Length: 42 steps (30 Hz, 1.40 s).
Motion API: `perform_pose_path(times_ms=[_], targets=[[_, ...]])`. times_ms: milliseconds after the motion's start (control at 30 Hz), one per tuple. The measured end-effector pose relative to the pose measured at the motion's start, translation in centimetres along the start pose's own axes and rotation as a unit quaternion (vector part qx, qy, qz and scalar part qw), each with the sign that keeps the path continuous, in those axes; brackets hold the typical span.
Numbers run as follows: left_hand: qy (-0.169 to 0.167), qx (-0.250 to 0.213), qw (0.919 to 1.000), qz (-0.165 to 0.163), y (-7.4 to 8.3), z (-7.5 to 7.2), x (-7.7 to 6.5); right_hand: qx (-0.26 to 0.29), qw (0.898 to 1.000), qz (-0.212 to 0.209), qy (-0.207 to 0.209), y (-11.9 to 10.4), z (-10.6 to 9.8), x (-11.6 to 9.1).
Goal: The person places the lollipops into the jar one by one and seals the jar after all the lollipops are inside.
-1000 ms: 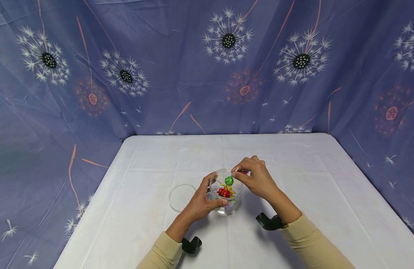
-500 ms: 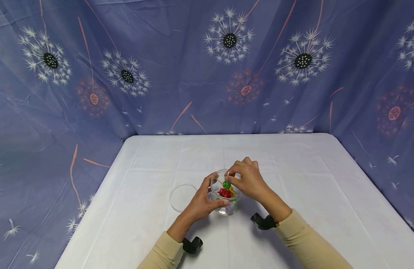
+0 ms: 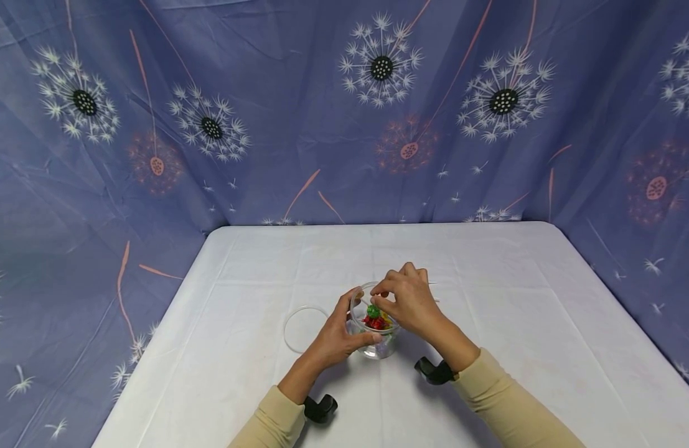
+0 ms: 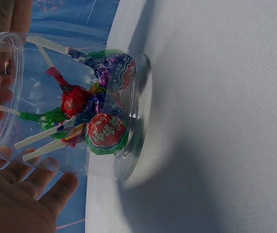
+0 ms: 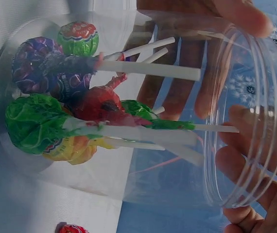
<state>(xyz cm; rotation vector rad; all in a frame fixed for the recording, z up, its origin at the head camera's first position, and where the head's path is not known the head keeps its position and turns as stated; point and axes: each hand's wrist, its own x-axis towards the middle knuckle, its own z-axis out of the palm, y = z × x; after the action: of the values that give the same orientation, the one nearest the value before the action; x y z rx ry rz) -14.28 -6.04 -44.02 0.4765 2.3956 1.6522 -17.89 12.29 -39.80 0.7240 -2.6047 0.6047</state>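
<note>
My left hand (image 3: 340,339) grips a clear plastic jar (image 3: 376,351) standing upright on the table, its thumb on the near side. Inside the jar lie several wrapped lollipops, among them a red lollipop (image 4: 75,101), a purple lollipop (image 5: 35,65) and a yellow lollipop (image 5: 75,151). My right hand (image 3: 409,303) reaches over the open rim, fingertips just inside it. Between thumb and finger it pinches the white stick end of a green lollipop (image 4: 53,119), whose head hangs down among the others.
A clear round lid (image 3: 305,328) lies on the white tablecloth (image 3: 254,361) left of the jar. Beyond my right hand, white stick ends (image 3: 432,283) poke out; the right wrist view shows a red lollipop (image 5: 73,228) on the table. A patterned blue curtain (image 3: 294,124) hangs behind.
The right hand has moved left and down over the jar, lowering the green lollipop from above the rim into it. The left hand keeps its grip on the jar.
</note>
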Motion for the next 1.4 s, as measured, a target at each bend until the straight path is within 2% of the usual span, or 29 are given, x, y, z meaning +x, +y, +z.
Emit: perform_pose_path(times_ms=[200,267,433,567,933,1167,1400], targets=[[-0.008,-0.019,0.9998,0.003,1.7,-0.4,-0.7,0.043,0.999,0.010,0.025,0.1,-0.7,-0.1],[-0.007,-0.017,0.9998,0.002,1.4,-0.4,-0.6,0.061,0.997,0.008,0.045,0.2,-1.0,0.0],[0.002,-0.005,1.0000,0.001,-0.4,0.0,0.1,0.100,0.991,0.005,0.089,1.0,-1.9,0.0],[0.007,-0.002,1.0000,0.000,-1.1,0.2,0.2,0.107,0.989,0.020,0.104,1.9,-2.4,0.0],[0.010,-0.003,0.9999,-0.001,-1.1,0.2,0.2,0.116,0.986,0.093,0.076,5.1,-2.6,-1.0],[0.013,0.005,0.9999,0.000,-1.2,0.3,0.3,0.110,0.982,0.152,0.031,7.2,-1.2,-1.8],[0.012,0.016,0.9998,0.002,-1.1,0.3,0.2,0.098,0.977,0.187,0.004,9.5,0.2,-2.4]])
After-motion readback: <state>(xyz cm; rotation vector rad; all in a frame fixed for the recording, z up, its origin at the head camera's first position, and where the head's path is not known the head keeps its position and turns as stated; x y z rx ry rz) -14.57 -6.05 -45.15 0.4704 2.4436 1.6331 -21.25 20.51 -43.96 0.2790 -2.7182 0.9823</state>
